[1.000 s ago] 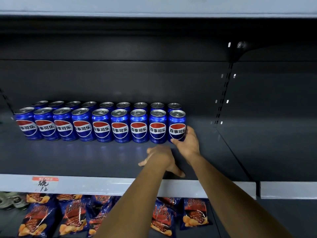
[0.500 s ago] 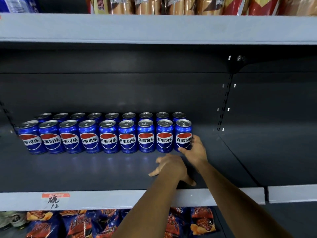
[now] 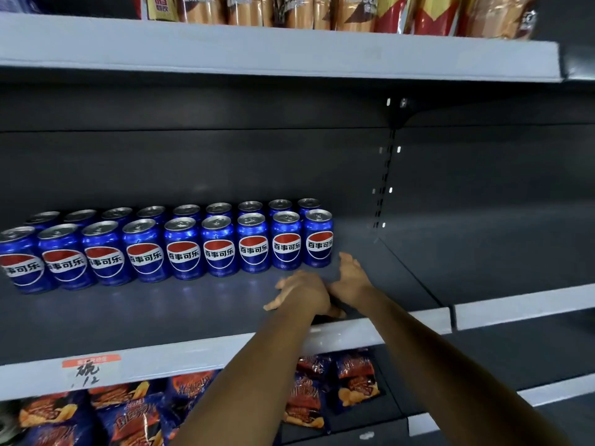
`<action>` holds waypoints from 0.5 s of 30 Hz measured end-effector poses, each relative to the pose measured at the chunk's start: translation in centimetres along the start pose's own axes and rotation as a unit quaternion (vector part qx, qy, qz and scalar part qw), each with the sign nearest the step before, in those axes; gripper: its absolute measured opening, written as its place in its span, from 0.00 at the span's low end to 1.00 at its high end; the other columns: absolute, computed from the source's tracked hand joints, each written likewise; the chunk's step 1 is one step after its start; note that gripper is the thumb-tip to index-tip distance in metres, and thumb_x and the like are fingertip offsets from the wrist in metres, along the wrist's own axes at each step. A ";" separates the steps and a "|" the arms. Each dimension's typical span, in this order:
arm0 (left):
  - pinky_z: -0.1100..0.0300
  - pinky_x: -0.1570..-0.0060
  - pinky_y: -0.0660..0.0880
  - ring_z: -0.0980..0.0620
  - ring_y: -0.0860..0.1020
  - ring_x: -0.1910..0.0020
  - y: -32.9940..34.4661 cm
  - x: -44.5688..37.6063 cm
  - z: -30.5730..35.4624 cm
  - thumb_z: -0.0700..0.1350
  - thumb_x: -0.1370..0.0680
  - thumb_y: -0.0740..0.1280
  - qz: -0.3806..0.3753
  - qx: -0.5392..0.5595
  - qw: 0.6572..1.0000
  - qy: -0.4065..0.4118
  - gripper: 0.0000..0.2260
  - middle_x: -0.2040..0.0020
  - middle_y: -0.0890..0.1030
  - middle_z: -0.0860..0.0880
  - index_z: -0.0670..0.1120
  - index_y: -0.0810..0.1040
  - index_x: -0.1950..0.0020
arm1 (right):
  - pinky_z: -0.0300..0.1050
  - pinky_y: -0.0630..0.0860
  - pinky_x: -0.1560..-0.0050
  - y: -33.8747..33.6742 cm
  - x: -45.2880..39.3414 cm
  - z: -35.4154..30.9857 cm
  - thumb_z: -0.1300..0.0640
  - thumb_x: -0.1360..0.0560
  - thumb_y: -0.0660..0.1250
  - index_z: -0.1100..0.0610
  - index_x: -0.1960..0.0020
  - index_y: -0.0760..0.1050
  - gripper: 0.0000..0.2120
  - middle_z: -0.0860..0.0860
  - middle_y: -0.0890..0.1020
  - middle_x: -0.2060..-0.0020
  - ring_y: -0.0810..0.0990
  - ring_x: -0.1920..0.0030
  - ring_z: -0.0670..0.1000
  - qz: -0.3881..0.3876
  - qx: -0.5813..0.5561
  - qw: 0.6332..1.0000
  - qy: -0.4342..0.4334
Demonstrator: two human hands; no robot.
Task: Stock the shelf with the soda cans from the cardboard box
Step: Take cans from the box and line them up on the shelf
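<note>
Fingers (image 3: 349,260) of the right hand (image 3: 351,278) are loose and open, holding nothing, just beside the last can (image 3: 318,239) at the right end of the front row. The left hand (image 3: 302,291) lies flat and open on the shelf (image 3: 161,310), and the cans (image 3: 180,246) stand there in two rows; no box shows. A bump from either hand could tip that end can, I think, and knock its neighbors.

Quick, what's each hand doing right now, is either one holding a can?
Left hand: open, fingers spread flat on the shelf, holding nothing.
Right hand: open, just right of the end can, not gripping it.
</note>
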State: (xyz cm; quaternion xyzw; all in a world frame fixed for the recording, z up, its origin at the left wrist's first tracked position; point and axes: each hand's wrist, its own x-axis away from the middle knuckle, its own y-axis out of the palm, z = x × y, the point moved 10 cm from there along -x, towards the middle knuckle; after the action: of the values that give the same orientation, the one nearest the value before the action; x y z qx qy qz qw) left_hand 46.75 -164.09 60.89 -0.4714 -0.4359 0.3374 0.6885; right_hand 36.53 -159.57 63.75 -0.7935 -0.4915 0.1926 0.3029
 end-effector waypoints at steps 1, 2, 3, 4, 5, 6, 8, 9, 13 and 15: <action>0.39 0.45 0.75 0.38 0.74 0.40 -0.1 0.4 0.0 0.70 0.46 0.72 0.006 0.006 1.000 0.005 0.45 0.39 0.76 0.43 0.45 0.73 0.36 | 0.45 0.62 0.30 -0.2 0.6 0.1 0.54 0.29 0.73 0.60 0.25 0.55 0.40 0.57 0.62 0.28 0.62 0.28 0.55 -0.002 -0.001 1.000 0.003; 0.39 0.45 0.75 0.38 0.75 0.40 -0.3 0.7 0.0 0.69 0.45 0.72 0.012 0.012 1.000 0.009 0.44 0.38 0.76 0.43 0.45 0.73 0.36 | 0.45 0.64 0.30 -0.5 1.3 -0.1 0.55 0.29 0.73 0.61 0.26 0.58 0.37 0.56 0.65 0.30 0.65 0.30 0.55 -0.001 -0.004 1.000 -0.001; 0.38 0.45 0.75 0.38 0.75 0.40 -0.5 1.2 0.1 0.68 0.43 0.72 0.017 0.018 1.000 0.011 0.43 0.37 0.75 0.43 0.44 0.73 0.36 | 0.45 0.67 0.32 -0.7 2.0 -0.1 0.56 0.29 0.73 0.62 0.28 0.62 0.35 0.55 0.69 0.33 0.68 0.32 0.54 -0.002 -0.015 1.000 -0.001; 0.38 0.44 0.75 0.38 0.74 0.39 -0.7 1.6 0.1 0.67 0.41 0.71 0.021 0.018 1.000 0.014 0.42 0.36 0.75 0.43 0.44 0.73 0.35 | 0.44 0.69 0.34 -0.9 2.7 -0.2 0.58 0.29 0.73 0.62 0.30 0.65 0.32 0.54 0.72 0.37 0.71 0.35 0.53 -0.003 -0.033 0.999 -0.001; 0.39 0.43 0.74 0.38 0.74 0.39 -0.8 2.2 0.2 0.67 0.38 0.71 0.025 0.016 0.999 0.017 0.40 0.36 0.74 0.42 0.43 0.72 0.35 | 0.44 0.71 0.37 -1.1 3.3 0.0 0.59 0.29 0.74 0.62 0.31 0.66 0.30 0.54 0.74 0.40 0.74 0.39 0.53 -0.005 -0.052 0.999 0.004; 0.39 0.42 0.74 0.38 0.73 0.38 -1.0 2.7 0.2 0.66 0.35 0.70 0.032 0.014 0.999 0.021 0.38 0.35 0.74 0.42 0.43 0.72 0.34 | 0.43 0.72 0.39 -1.4 3.9 0.2 0.60 0.30 0.74 0.62 0.32 0.68 0.29 0.54 0.75 0.43 0.75 0.42 0.53 -0.004 -0.068 0.998 0.006; 0.42 0.40 0.73 0.39 0.73 0.37 -1.7 4.1 0.2 0.63 0.30 0.68 0.070 0.024 0.997 0.026 0.32 0.35 0.74 0.43 0.43 0.72 0.34 | 0.41 0.74 0.44 -2.4 5.0 0.9 0.61 0.29 0.74 0.60 0.35 0.71 0.25 0.53 0.78 0.47 0.77 0.46 0.52 -0.003 -0.102 0.995 0.004; 0.45 0.40 0.73 0.40 0.74 0.37 -2.3 4.9 0.4 0.61 0.28 0.67 0.107 0.029 0.993 0.035 0.29 0.36 0.75 0.43 0.43 0.73 0.35 | 0.40 0.75 0.48 -2.9 5.7 1.1 0.62 0.29 0.73 0.60 0.36 0.72 0.22 0.53 0.79 0.50 0.78 0.49 0.51 -0.001 -0.129 0.992 -0.001; 0.53 0.45 0.74 0.43 0.75 0.41 -3.8 8.9 3.6 0.51 0.23 0.65 0.223 0.056 0.961 0.152 0.15 0.41 0.77 0.42 0.44 0.76 0.40 | 0.35 0.76 0.60 -4.9 8.2 2.8 0.67 0.27 0.69 0.62 0.40 0.74 0.16 0.52 0.81 0.59 0.80 0.59 0.48 0.005 -0.255 0.967 0.004; 0.53 0.47 0.75 0.43 0.76 0.43 -3.5 10.6 5.3 0.48 0.23 0.65 0.233 0.092 0.947 0.199 0.12 0.43 0.77 0.44 0.46 0.78 0.43 | 0.34 0.75 0.65 -5.5 9.2 3.2 0.67 0.26 0.68 0.62 0.42 0.75 0.13 0.53 0.81 0.61 0.80 0.63 0.47 -0.001 -0.262 0.965 0.006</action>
State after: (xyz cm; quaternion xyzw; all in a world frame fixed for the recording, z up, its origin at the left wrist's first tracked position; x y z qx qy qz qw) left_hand 46.23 -154.11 68.09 -0.5519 -0.1345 0.4266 0.7038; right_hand 35.02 -148.53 64.94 -0.8457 -0.5239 0.0525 0.0874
